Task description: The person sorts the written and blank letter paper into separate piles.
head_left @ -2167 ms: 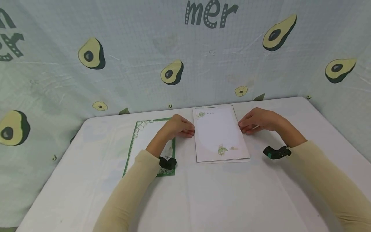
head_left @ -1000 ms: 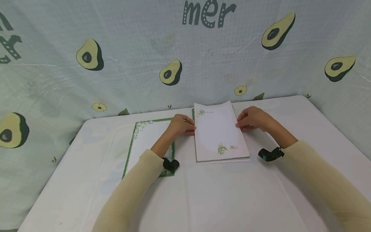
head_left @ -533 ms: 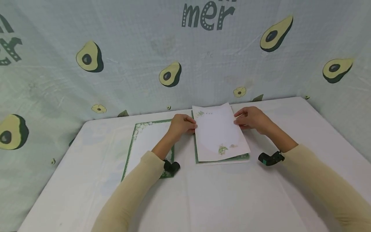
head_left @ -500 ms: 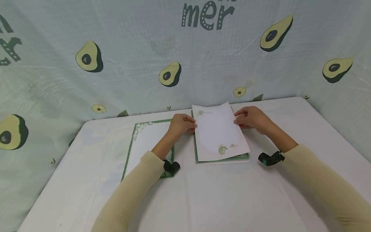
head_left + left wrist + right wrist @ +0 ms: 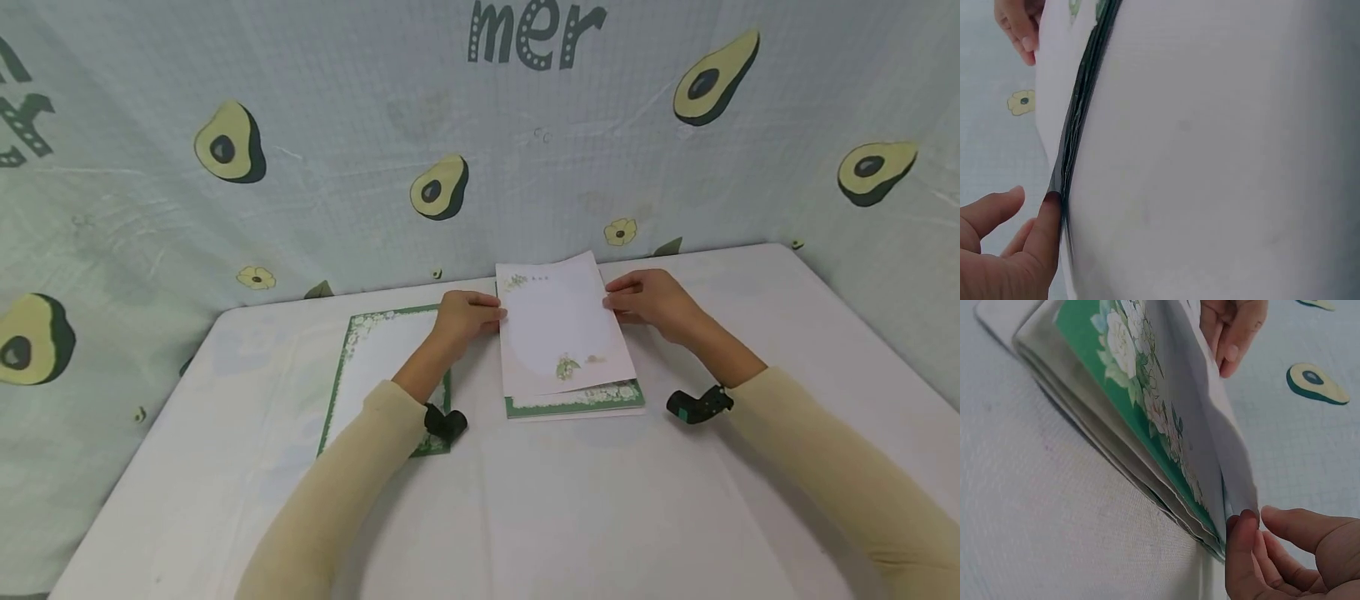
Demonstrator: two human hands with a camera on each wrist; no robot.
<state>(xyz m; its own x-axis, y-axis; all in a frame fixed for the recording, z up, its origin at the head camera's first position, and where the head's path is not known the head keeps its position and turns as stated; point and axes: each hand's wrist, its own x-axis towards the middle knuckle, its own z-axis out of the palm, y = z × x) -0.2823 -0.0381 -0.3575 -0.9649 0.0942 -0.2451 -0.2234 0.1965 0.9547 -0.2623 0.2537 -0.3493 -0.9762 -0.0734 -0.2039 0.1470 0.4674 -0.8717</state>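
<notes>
A pale pink sheet of paper (image 5: 562,325) with small plant prints lies askew over a green-bordered floral sheet (image 5: 600,397) and the stack under it. In the head view, my left hand (image 5: 468,318) pinches the pink sheet's left edge and my right hand (image 5: 648,304) pinches its right edge. The right wrist view has the pink sheet (image 5: 1235,450) bowed up off the floral sheet (image 5: 1129,381), with the right hand's fingertips (image 5: 1244,525) at its edge. In the left wrist view, the left fingers (image 5: 1047,231) meet the stack's dark side edges (image 5: 1082,94).
Another green-bordered sheet (image 5: 382,358) lies on the table to the left, partly under the left forearm. A white cloth covers the table (image 5: 570,508). Behind it hangs a curtain (image 5: 337,108) printed with avocados. Each wrist wears a black camera (image 5: 701,406).
Both hands have shifted the pink sheet toward the back of the table, its far edge lifting. More of the green floral border now shows below its near edge.
</notes>
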